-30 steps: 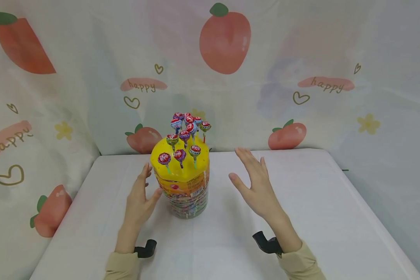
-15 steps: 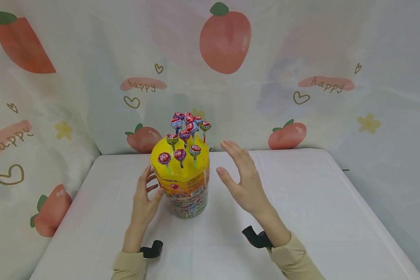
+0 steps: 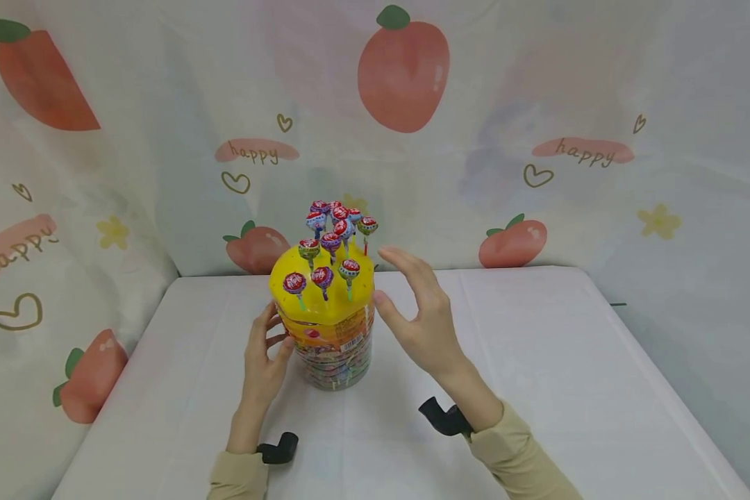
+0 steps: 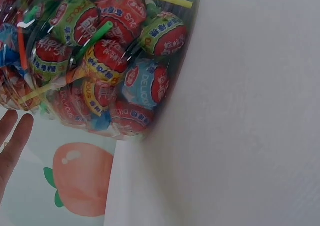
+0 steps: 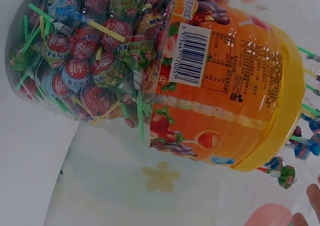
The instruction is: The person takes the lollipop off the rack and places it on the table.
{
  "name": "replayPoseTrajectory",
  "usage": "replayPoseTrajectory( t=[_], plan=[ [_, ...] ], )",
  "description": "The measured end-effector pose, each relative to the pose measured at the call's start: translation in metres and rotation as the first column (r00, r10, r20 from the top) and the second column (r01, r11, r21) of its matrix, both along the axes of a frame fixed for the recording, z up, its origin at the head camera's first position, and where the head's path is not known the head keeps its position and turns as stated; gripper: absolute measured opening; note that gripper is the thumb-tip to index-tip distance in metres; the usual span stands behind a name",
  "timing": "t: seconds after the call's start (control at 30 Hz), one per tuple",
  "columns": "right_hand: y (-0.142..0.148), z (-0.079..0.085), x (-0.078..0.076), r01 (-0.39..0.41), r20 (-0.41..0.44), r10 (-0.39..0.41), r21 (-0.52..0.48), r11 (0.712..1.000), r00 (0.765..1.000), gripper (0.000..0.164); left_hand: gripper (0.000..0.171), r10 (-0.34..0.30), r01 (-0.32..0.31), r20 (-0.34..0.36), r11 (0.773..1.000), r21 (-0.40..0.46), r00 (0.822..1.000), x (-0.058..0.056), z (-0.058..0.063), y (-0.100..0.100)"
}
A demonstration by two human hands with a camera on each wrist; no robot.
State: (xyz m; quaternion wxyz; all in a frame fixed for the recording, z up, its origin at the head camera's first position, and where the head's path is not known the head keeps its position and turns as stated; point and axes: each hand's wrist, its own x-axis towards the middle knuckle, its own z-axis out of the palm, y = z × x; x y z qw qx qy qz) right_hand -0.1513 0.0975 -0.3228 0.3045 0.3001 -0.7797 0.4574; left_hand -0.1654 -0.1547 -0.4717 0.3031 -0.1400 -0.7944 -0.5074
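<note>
Left hand [image 4: 12, 151] mostly outside the left wrist view (beyond its left edge)

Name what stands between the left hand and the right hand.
In the head view, the candy jar stands between the left hand and the right hand, with lollipops sticking up from its yellow lid.

Low on the jar's [image 3: 336, 357] right there's room to pass — upright lollipops [image 3: 321, 277] crowd its yellow lid [image 3: 334, 310].

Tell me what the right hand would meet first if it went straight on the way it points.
The right hand would probably meet the rightmost lollipop first, though its thumb might touch the lid sooner; depth is unclear.
</note>
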Motion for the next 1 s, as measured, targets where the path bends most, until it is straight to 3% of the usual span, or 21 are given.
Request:
replayPoseTrajectory(
  t=[0.47,0.57,0.67,0.8,0.9,1.0],
  plan=[
    [-0.020,0.002,-0.006,-0.060,-0.027,0.059,-0.067,0.996,0.998,0.047,0.058,0.001,-0.002,0.007,0.998,0.064,1.000,-0.001,-0.004,0.007],
    [-0.023,0.002,-0.007,-0.068,-0.022,0.067,-0.068,0.995,0.998,0.044,0.058,0.006,-0.008,0.021,0.997,0.071,1.000,0.002,0.000,0.010],
    [-0.026,0.001,-0.008,-0.067,-0.024,0.066,-0.070,0.995,0.998,0.043,0.057,0.004,-0.006,0.040,0.997,0.072,0.999,0.011,0.014,0.014],
    [-0.029,0.001,-0.009,-0.054,-0.028,0.052,-0.080,0.995,0.998,0.041,0.056,0.007,-0.007,0.001,0.998,0.068,1.000,0.019,0.029,0.019],
    [-0.031,0.001,-0.010,-0.048,-0.024,0.046,-0.083,0.995,0.999,0.039,0.056,0.006,-0.005,-0.010,0.997,0.078,1.000,0.019,0.030,0.020],
    [-0.032,0.001,-0.011,-0.046,-0.016,0.045,-0.090,0.995,0.999,0.037,0.057,0.007,-0.009,0.014,0.996,0.087,1.000,0.013,0.021,0.017]
  ],
)
